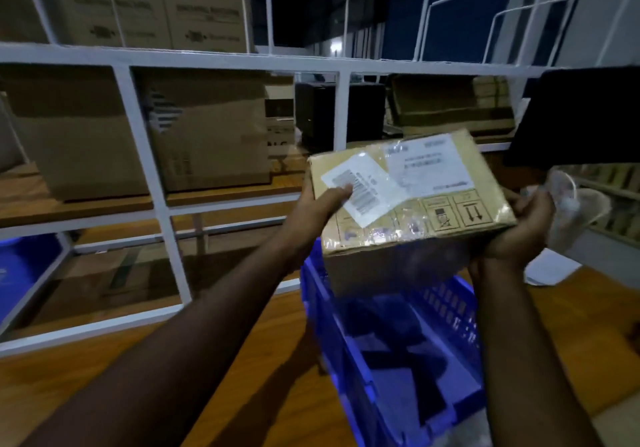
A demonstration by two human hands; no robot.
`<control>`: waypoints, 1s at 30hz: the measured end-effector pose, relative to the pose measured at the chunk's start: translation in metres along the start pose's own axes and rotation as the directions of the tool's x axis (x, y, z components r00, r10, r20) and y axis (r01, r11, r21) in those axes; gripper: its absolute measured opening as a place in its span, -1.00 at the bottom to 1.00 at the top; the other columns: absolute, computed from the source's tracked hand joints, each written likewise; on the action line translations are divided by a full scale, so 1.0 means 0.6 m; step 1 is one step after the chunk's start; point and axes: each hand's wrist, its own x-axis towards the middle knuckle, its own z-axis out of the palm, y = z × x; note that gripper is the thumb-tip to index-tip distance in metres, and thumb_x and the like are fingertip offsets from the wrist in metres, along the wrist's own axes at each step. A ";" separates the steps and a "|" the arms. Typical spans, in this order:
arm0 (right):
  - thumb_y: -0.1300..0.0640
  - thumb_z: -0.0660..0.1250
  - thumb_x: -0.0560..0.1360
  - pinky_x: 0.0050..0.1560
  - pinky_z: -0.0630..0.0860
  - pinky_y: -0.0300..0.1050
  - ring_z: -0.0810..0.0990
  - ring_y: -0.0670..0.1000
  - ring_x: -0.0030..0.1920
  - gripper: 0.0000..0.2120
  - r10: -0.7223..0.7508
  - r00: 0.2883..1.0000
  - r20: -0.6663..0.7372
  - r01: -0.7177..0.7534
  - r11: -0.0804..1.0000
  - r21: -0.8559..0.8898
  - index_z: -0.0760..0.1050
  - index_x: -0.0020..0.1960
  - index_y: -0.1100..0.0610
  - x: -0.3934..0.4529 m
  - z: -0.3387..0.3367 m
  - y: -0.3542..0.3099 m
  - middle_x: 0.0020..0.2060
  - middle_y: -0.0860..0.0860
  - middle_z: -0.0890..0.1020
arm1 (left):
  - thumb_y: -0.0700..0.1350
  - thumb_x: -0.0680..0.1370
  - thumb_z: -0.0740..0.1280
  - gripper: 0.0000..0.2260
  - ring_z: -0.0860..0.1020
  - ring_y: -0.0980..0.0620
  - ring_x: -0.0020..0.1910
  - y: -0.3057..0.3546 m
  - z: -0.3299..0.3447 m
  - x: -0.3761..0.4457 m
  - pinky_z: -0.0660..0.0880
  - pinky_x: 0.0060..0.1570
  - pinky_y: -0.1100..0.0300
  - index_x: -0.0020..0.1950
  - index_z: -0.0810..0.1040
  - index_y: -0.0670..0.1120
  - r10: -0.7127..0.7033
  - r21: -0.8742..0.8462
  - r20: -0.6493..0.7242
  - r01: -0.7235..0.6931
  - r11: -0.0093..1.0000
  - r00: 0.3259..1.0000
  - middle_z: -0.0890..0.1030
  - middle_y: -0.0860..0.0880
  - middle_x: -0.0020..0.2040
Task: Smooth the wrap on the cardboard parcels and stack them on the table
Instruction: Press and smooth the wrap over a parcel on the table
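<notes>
A wrapped cardboard parcel (408, 201) is held up in the air by both hands, above a blue plastic crate (398, 349) that sits on the wooden worktop (263, 360). The parcel is tilted, its top face turned toward the camera. The left hand (322, 197) grips the parcel's left edge, thumb laid across the top and touching a white barcode label (360, 187); its fingers are hidden under the box. The right hand (519, 228) cups the near right corner from below, fingers curled round the edge. Clear film wrap (568, 204) trails loose off the parcel's right side, past the right hand.

On the parcel top, a larger white address label (427, 164) is seen right of the barcode label; its print is too blurred to be read. Handling symbols (457, 214) are printed along the near edge, including an arrows-up mark.

A white metal shelf rack (145, 142) stands at the far side. "LG" logos are read on two cardboard cartons (152, 0) on its upper left level; the smaller text beneath is illegible. Plain brown cartons (145, 135) sit on the level below. A white sheet of paper (550, 268) lies on the worktop at right. A dark object (585, 117) is seen at upper right; what it is cannot be told.
</notes>
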 end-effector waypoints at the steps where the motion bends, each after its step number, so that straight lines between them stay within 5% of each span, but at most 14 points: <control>1: -0.14 0.11 0.65 -0.27 0.54 -0.25 0.71 -0.08 -0.27 -0.43 0.001 0.998 -0.055 -0.003 0.999 -0.046 0.69 -0.39 -0.04 0.004 -0.005 0.008 -0.37 -0.09 0.69 | -0.01 0.53 0.46 -0.42 0.65 -0.25 0.21 -0.021 0.003 0.005 0.60 0.17 -0.26 0.48 0.29 0.01 -0.005 -0.046 -0.002 0.005 0.999 1.000 0.63 -0.22 0.30; 7: -0.19 0.10 0.69 -0.08 0.55 -0.03 0.69 0.06 -0.16 -0.45 0.054 0.987 -0.149 -0.111 0.906 -0.409 0.67 -0.22 0.07 0.017 -0.059 0.112 -0.29 0.00 0.73 | -0.07 0.65 0.36 -0.51 0.66 -0.08 0.22 -0.117 -0.003 0.011 0.56 0.30 -0.09 0.52 0.27 -0.02 -0.101 0.130 -0.035 0.105 0.986 0.994 0.67 -0.08 0.26; 10: -0.24 0.06 0.72 -0.04 0.45 -0.01 0.62 0.13 0.04 -0.52 0.115 0.985 -0.129 -0.172 0.687 -0.706 0.63 0.07 0.05 0.006 -0.071 0.165 -0.02 0.10 0.70 | 0.02 0.59 0.46 -0.21 0.65 0.14 0.21 -0.147 -0.002 0.000 0.61 0.16 0.21 0.58 -0.05 0.17 -0.101 0.254 -0.033 0.106 0.961 0.994 0.65 0.17 0.24; 12: -0.31 0.17 0.66 -0.14 0.42 -0.10 0.61 0.06 0.03 -0.54 0.219 0.969 -0.112 -0.231 0.656 -0.718 0.53 0.24 0.04 0.002 -0.084 0.184 0.10 0.07 0.65 | 0.09 0.49 0.56 0.07 0.55 0.21 0.34 -0.169 -0.003 -0.009 0.58 0.21 0.22 0.60 -0.28 0.28 -0.099 0.381 0.056 0.071 0.922 0.993 0.55 0.24 0.37; 15: -0.39 0.41 0.46 0.14 0.51 -0.05 0.55 0.14 0.28 -0.12 0.345 0.917 -0.198 -0.373 0.572 -0.731 0.22 0.56 0.09 0.008 -0.106 0.198 0.47 0.20 0.43 | 0.09 0.42 0.61 0.13 0.24 0.05 0.58 -0.195 -0.005 -0.016 0.45 0.43 -0.01 0.65 -0.22 0.24 -0.072 0.674 0.101 -0.014 0.739 0.992 0.08 0.07 0.67; 18: -0.46 0.50 0.29 0.45 0.35 0.17 0.27 0.27 0.56 0.24 0.453 0.832 -0.319 -0.522 0.448 -0.726 0.00 0.68 0.13 -0.002 -0.101 0.212 0.63 0.20 0.18 | -0.13 0.53 0.51 -0.19 0.22 -0.09 0.60 -0.211 0.003 -0.018 0.41 0.46 -0.03 0.63 0.12 0.15 0.110 0.803 0.071 -0.122 0.584 0.991 0.02 0.01 0.67; 23: -0.41 0.56 0.28 0.43 0.43 0.32 0.34 0.31 0.53 0.26 0.495 0.803 -0.332 -0.589 0.576 -0.567 -0.10 0.70 -0.03 -0.019 -0.082 0.243 0.64 0.18 0.18 | -0.14 0.52 0.53 -0.25 -0.15 -0.09 0.67 -0.214 0.001 -0.015 0.05 0.59 0.00 0.62 0.24 0.06 0.221 0.930 0.038 -0.116 0.349 0.975 -0.18 -0.02 0.69; 26: -0.33 0.57 0.34 0.30 0.57 0.27 0.54 0.24 0.35 0.08 0.494 0.806 -0.326 -0.591 0.654 -0.472 0.08 0.64 -0.01 -0.015 -0.063 0.261 0.47 0.20 0.46 | -0.13 0.46 0.58 -0.23 0.04 -0.13 0.66 -0.201 -0.005 0.002 0.11 0.60 -0.09 0.60 0.30 -0.06 0.236 0.937 0.084 -0.158 0.313 0.968 0.12 -0.11 0.67; 30: -0.25 0.59 0.38 0.18 0.65 0.22 0.65 0.17 0.20 -0.12 0.495 0.809 -0.318 -0.587 0.706 -0.396 0.27 0.52 0.05 -0.003 -0.047 0.285 0.30 0.15 0.61 | -0.13 0.40 0.63 -0.18 0.17 -0.07 0.62 -0.208 -0.023 0.032 0.14 0.56 0.13 0.58 0.32 -0.10 0.246 0.929 0.041 -0.127 0.348 0.968 0.27 -0.09 0.61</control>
